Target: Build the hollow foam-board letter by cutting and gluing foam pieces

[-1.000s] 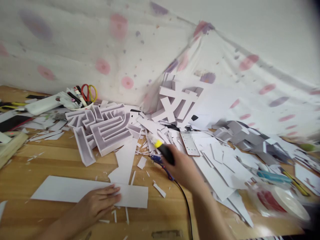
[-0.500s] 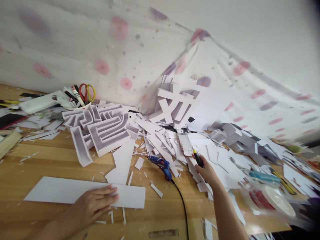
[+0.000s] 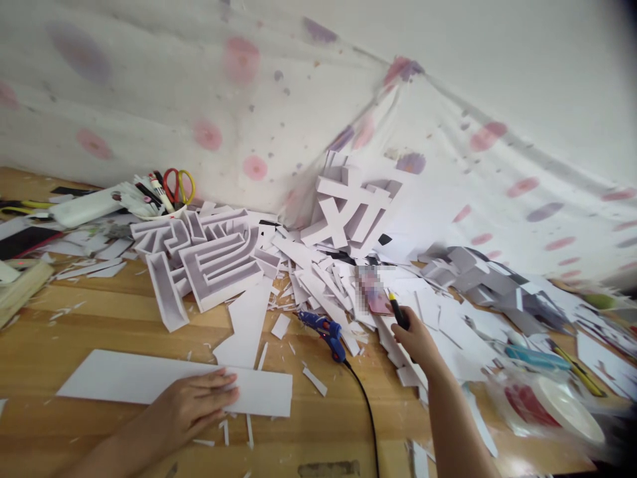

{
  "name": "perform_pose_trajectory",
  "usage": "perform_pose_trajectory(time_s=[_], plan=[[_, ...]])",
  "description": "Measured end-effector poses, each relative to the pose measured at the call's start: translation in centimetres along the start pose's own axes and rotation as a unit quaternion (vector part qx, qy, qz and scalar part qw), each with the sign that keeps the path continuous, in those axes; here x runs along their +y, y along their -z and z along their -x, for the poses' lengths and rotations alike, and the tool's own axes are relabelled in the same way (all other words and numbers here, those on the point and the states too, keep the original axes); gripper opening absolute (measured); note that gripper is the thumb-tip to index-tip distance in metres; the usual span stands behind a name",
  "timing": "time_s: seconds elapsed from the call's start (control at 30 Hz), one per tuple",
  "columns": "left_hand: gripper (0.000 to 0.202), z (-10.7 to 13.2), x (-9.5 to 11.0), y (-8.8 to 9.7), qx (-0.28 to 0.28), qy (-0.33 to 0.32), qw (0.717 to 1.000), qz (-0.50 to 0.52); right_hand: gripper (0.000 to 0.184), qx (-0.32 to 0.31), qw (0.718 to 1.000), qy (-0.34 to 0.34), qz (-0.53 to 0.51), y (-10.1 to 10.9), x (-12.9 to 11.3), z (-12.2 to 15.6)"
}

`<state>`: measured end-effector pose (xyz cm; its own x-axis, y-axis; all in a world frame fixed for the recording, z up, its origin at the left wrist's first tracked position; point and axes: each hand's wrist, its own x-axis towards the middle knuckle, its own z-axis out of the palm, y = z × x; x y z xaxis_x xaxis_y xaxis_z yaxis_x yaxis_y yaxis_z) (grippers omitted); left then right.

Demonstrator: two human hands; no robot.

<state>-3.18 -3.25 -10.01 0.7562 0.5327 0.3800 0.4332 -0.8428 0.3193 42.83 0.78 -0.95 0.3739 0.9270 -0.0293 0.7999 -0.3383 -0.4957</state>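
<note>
My left hand [image 3: 202,401] lies flat on an unjoined strip [image 3: 134,378], my right hand [image 3: 418,338] grips a black-and-yellow tool [image 3: 399,313], a raised character [image 3: 348,189] already built.

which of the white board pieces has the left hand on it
The long, straight-edged strip lying crosswise in front: the left hand rests flat on it. The notched sheet just behind it has no hand on it.

Scissors [image 3: 178,190] (one loop red, the other yellow) are stood beside pens [image 3: 160,192]; a flower-printed sheet [image 3: 164,93] is draped behind
</note>
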Motion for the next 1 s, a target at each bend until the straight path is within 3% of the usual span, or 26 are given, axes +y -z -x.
perform_pose_trajectory(time_s=[0.13, 0.23, 0.33, 0.43, 0.57, 0.63, 0.8, 1.0], plan=[[0.046, 0.2, 0.0, -0.1, -0.013, 0.008, 1.0, 0.011, 0.037, 0.018, 0.998, 0.06, 0.02, 1.8, -5.2, 2.8], [0.048, 0.0, 0.2, 0.0, -0.013, 0.012, 1.0, 0.018, 0.033, -0.006, 0.991, 0.13, 0.013, 2.0, -10.3, 6.4], [0.044, -0.3, 0.3, 0.2, -0.003, -0.004, 1.0, 0.013, 0.031, -0.102, 0.974, 0.2, -0.016, -0.3, -14.8, 9.5], [0.037, -0.6, 0.4, 0.5, -0.014, 0.004, 1.0, 0.01, 0.029, -0.193, 0.939, 0.28, -0.052, -4.8, -17.5, 10.6], [0.037, -1.0, 0.7, 1.2, -0.062, 0.029, 0.997, 0.035, 0.022, -0.309, 0.916, 0.24, -0.083, -10.5, -18.6, 9.2], [0.047, -1.1, 0.9, 1.8, -0.094, 0.047, 0.993, 0.051, 0.03, -0.341, 0.91, 0.224, -0.073, -12.1, -18.6, 8.4], [0.09, -1.4, 1.4, 3.1, -0.138, 0.103, 0.977, 0.122, 0.047, -0.355, 0.904, 0.235, -0.044, -13.4, -18.0, 7.9], [0.088, -1.6, 1.6, 3.3, -0.142, 0.113, 0.973, 0.14, 0.048, -0.351, 0.897, 0.264, -0.048, -13.6, -17.5, 8.0]])
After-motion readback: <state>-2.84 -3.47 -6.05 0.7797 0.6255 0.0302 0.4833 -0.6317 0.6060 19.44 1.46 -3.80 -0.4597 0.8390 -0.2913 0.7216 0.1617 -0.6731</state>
